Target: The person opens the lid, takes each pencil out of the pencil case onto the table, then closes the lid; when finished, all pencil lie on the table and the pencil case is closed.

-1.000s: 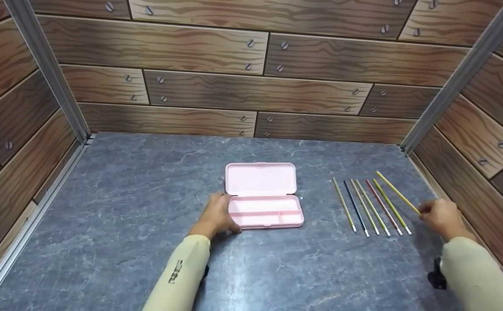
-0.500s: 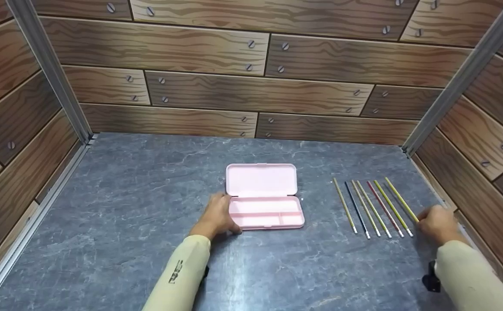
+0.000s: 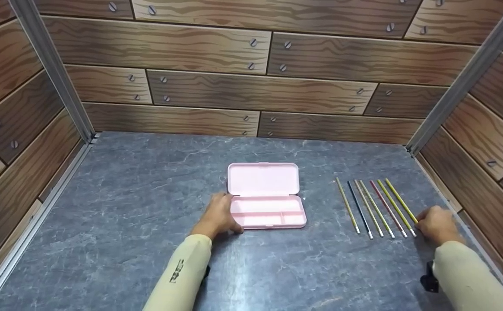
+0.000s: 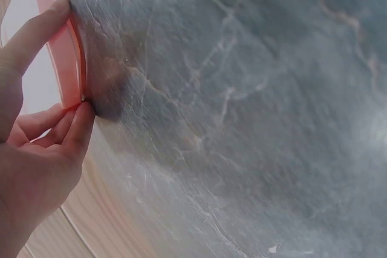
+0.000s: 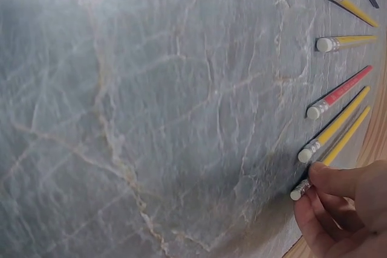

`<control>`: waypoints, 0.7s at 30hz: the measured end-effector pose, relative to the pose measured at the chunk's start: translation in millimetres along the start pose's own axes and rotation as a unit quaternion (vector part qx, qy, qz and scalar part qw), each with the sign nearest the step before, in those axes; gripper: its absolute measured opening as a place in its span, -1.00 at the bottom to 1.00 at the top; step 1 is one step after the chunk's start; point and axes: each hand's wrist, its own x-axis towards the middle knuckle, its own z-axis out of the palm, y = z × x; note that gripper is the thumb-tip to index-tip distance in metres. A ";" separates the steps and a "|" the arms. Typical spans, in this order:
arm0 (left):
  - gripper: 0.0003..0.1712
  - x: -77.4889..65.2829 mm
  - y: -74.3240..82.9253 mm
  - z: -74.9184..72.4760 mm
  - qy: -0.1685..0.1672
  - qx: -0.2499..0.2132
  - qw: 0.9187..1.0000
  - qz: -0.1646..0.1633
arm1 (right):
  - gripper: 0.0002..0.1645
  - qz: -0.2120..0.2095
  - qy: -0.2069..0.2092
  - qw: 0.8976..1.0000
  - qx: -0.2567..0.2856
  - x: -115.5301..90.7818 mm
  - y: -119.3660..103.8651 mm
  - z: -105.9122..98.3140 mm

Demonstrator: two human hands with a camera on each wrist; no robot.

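Observation:
A pink pencil case [image 3: 263, 179] lies open on the table, lid folded back, nothing in its compartments. My left hand [image 3: 219, 216] holds its left end; in the left wrist view, the thumb and fingers grip the edge of the case [image 4: 65, 58]. Over at the right, my right hand [image 3: 439, 224] pinches the outermost yellow pencil [image 3: 400, 198] near its eraser end. In the right wrist view, thumb and fingers close around that pencil [image 5: 347, 137] just above its white eraser. The pencil appears to lie on or just above the tabletop.
Left of the held pencil, several more lie side by side, erasers toward me: another yellow pencil [image 3: 391, 201], a red pencil [image 3: 387, 207], a dark blue pencil [image 3: 358, 207] and others. Wood-patterned walls [image 3: 191, 86] enclose the grey marbled table [image 3: 147, 172].
My right hand has moved left and slightly down, bringing the yellow pencil alongside the others, roughly in line with the row. My left hand stays on the pencil case.

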 end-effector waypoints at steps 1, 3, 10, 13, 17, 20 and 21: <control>0.02 -0.1 -0.2 -0.1 0.003 0.001 1.000 0.007 | -0.74 0.000 -0.001 1.000 -0.002 0.1 0.3 0.5; 0.00 -0.2 -0.2 -0.4 0.007 0.001 1.000 0.015 | -0.73 -0.001 0.001 1.000 -0.005 0.0 0.5 1.1; -0.01 0.1 -0.4 -0.3 0.011 0.004 1.000 0.016 | -0.74 -0.008 0.005 1.000 -0.003 0.0 -0.1 1.3; 0.00 0.0 -0.1 0.3 0.009 0.006 1.000 0.015 | -0.73 -0.003 0.001 1.000 -0.001 -0.2 0.1 1.1; 0.02 0.1 0.7 0.6 0.003 0.005 1.000 0.004 | -0.72 -0.002 0.000 1.000 -0.002 -0.7 1.3 1.2; 0.02 0.2 1.2 0.2 0.000 -0.001 1.000 -0.004 | -0.72 -0.007 0.001 1.000 -0.001 -0.7 1.9 1.7; 0.02 0.3 1.1 0.0 0.002 -0.002 1.000 -0.004 | -0.73 -0.009 0.000 1.000 -0.001 -0.6 2.0 1.6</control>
